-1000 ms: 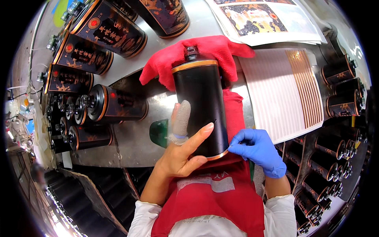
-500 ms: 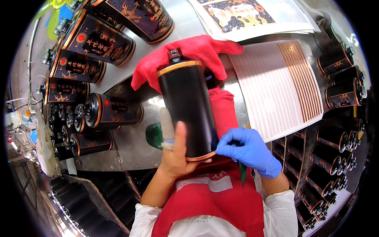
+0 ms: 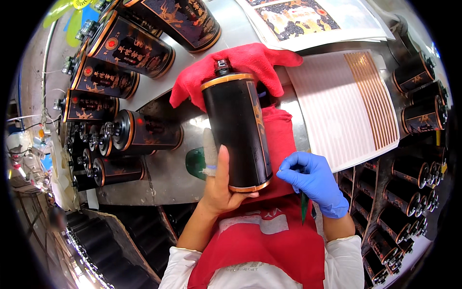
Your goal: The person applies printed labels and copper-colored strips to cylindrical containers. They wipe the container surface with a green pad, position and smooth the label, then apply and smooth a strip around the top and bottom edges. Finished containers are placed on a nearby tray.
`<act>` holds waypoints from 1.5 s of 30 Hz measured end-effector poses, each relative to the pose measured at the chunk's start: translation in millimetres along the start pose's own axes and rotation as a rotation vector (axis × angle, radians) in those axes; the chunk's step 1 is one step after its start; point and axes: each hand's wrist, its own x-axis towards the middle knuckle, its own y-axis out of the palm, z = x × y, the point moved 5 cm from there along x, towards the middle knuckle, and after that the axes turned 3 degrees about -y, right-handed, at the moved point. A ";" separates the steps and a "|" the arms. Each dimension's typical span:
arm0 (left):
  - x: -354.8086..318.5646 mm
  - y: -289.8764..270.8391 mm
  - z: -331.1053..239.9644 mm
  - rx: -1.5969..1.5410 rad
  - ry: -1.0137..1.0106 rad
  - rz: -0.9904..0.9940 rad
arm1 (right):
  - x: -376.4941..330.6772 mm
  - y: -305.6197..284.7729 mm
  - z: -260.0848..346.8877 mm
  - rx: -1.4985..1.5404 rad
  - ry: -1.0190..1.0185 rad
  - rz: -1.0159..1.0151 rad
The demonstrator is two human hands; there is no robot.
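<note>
My left hand [image 3: 219, 192] grips a black cylindrical bottle [image 3: 236, 130] from the left near its base, thumb along its side; wrapping covers one finger. Gold bands ring both ends of the bottle, and a sliver of gold decoration shows on its right side. The bottle leans, its clear stopper [image 3: 222, 66] resting against a red cloth [image 3: 250, 58]. Just right of the base, my right hand [image 3: 310, 183] in a blue glove has its fingertips pinched together, apart from the bottle. A thin green pointed strip [image 3: 304, 208] hangs beneath that hand, seemingly held in the palm.
Decorated black bottles [image 3: 132, 45] crowd the left of the metal table [image 3: 168, 185]. A sheet with gold stripes [image 3: 370, 96] lies to the right, below printed artwork sheets [image 3: 298, 19]. A green object [image 3: 195, 163] sits left of my hand. Racks of bottles [image 3: 404, 197] line the right.
The bottle has turned, bringing gold decoration into sight on its right side. My right hand has come away from the bottle's base edge to the right. The view has shifted slightly.
</note>
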 end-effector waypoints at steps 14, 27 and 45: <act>11.3 10.7 -24.5 -0.700 -0.202 0.004 | -0.9 12.8 -2.9 -0.009 -0.058 -0.008; 14.3 2.2 -26.4 -0.150 -0.096 -0.103 | -11.6 18.0 9.8 -0.099 -0.138 -0.037; 6.3 1.1 -36.1 -0.458 -0.081 -0.224 | -16.3 15.6 3.6 -0.018 -0.113 -0.139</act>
